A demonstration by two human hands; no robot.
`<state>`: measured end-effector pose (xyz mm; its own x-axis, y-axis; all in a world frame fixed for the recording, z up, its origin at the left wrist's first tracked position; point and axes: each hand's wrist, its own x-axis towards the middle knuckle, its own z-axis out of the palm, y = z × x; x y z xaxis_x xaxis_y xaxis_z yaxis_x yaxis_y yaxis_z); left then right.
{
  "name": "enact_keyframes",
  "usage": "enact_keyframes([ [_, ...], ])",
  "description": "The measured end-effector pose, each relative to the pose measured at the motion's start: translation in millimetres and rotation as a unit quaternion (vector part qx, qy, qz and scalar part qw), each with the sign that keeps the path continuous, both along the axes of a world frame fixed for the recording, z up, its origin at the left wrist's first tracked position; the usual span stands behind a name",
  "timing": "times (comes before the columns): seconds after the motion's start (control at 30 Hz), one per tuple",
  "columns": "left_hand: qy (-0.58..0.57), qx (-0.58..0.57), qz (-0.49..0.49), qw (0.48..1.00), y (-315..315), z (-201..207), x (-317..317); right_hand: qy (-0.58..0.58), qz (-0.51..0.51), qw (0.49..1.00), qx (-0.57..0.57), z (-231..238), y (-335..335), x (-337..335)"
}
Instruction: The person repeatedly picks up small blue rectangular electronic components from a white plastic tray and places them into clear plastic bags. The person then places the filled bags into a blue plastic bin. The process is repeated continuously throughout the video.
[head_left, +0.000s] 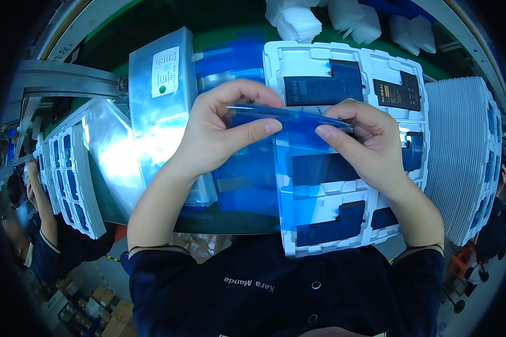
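Between the thumb and fingers of my left hand (230,121) I pinch one end of a thin, dark, flat piece seen nearly edge-on. My right hand (362,132) pinches its other end. Blue see-through film (306,135) spans the gap between my hands and hangs in front of a white moulded tray (272,62). Flat dark phone batteries lie in the tray's pockets, including a battery (399,92) at its far right and a battery (331,227) near my body. Whether the dark piece is a battery or folded film I cannot make out.
Left of the tray lie blue film strips (244,191) and a stack of clear plastic bags (143,73) with a white label. A tall stack of trays (458,151) stands at right, another tray stack (73,185) at left. White foam pieces (298,25) sit behind. Other people work at both sides.
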<state>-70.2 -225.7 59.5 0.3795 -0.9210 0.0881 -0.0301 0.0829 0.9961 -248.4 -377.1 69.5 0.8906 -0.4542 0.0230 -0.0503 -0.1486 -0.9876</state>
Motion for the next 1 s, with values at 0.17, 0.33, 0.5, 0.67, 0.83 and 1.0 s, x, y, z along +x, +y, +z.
enact_keyframes([
  [0.17,0.021,0.052,0.025,0.998,4.9,4.8,-3.0,0.036,0.024,0.996,-0.075,8.3,-5.6,-5.1],
  [0.33,0.029,0.065,0.031,0.997,3.4,6.3,-8.6,-0.031,-0.051,0.997,0.057,10.7,-1.7,-4.4],
  [0.5,-0.162,0.051,0.027,0.985,-3.8,-7.6,-10.4,-0.046,-0.114,0.986,0.110,14.9,-23.9,-15.0],
  [0.67,-0.140,0.101,0.015,0.985,-1.1,-8.8,-9.5,-0.089,-0.174,0.979,0.057,18.6,-98.3,-43.9],
  [0.83,-0.151,0.062,-0.057,0.985,-3.9,-7.6,-10.4,-0.064,-0.229,0.971,-0.009,-6.9,-120.6,-72.8],
  [1.0,-0.113,0.057,-0.065,0.990,-3.7,-11.2,-13.0,-0.092,-0.246,0.963,-0.060,-16.3,-127.4,-71.4],
])
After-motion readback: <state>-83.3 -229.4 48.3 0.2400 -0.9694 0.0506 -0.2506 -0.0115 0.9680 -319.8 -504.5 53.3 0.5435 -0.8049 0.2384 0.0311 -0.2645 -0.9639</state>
